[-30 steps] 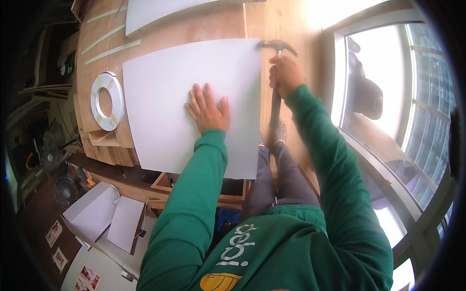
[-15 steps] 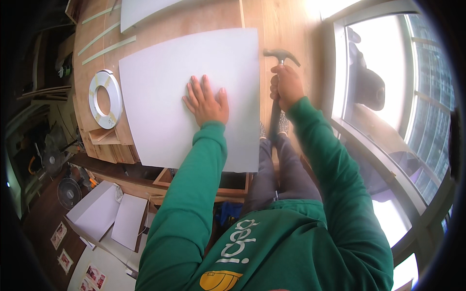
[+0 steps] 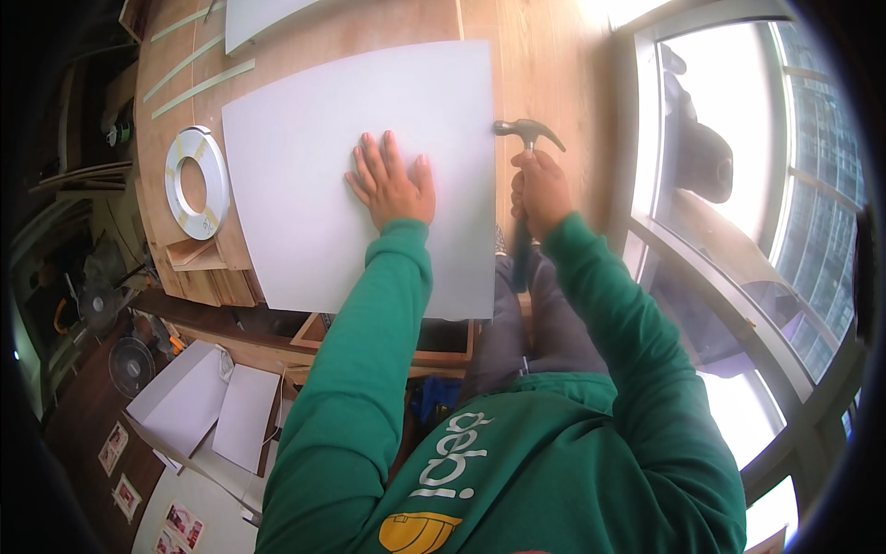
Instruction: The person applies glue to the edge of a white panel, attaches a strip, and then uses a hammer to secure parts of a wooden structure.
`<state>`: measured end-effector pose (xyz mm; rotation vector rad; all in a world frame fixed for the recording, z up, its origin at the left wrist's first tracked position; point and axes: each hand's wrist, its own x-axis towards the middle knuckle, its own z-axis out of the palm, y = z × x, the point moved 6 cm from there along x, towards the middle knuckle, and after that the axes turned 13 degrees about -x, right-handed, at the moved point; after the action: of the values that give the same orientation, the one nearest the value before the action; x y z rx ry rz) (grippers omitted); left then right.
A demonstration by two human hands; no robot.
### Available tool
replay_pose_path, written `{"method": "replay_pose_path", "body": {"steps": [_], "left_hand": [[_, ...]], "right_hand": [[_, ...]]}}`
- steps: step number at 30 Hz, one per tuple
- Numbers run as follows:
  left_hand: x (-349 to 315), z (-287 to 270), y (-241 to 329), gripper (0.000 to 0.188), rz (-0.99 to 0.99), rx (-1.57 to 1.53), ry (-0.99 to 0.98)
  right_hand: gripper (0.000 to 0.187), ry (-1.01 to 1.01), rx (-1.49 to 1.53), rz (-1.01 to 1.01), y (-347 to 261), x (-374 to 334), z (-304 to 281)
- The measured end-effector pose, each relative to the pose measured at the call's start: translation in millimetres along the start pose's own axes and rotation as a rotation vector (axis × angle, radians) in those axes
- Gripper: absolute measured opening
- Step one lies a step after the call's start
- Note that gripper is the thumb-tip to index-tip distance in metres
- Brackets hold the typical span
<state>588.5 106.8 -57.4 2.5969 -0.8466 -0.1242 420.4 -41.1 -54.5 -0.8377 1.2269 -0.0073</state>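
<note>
A large white panel [image 3: 305, 212] lies flat on the wooden workbench. My left hand [image 3: 395, 189] rests palm down on it with the fingers spread. Beyond the panel's right edge, my right hand [image 3: 543, 191] is closed around the handle of a claw hammer [image 3: 528, 132]. The hammer's striking face is at or very near that edge, and its claw points right; whether it touches cannot be told. Part of the handle shows below my fist.
Left of the panel lies a roll of white edge banding [image 3: 214, 198], with pale narrow strips [image 3: 203, 88] farther back. Another white panel [image 3: 268, 20] is at the far side. A window [image 3: 729, 120] borders the right, and white boards [image 3: 185, 388] stand at lower left.
The hammer in my right hand has come nearer and slightly left, up to the panel's right edge. My left hand stays flat in about the same place on the panel.
</note>
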Motion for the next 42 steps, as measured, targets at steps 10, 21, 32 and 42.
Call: {"method": "replay_pose_path", "body": {"steps": [10, 21, 32, 42], "left_hand": [[-1.4, 0.4, -0.9, 0.065, 0.006, -0.014, 0.008], [-1.8, 1.0, -0.2, 0.065, -0.007, -0.013, 0.007], [-2.2, 1.2, -3.8, 0.065, -0.004, -0.016, 0.022], [-2.1, 2.8, -2.6, 0.064, 0.015, -0.025, 0.025]], "right_hand": [[0.024, 0.006, 0.006, 0.057, 13.6, -17.7, -14.3], [0.024, 0.068, 0.041, 0.117, 62.1, -60.3, -10.2], [0.025, 0.005, 0.003, 0.138, 74.3, -72.3, -8.4], [0.022, 0.028, 0.058, 0.323, 131.2, -126.7, -9.9]]}}
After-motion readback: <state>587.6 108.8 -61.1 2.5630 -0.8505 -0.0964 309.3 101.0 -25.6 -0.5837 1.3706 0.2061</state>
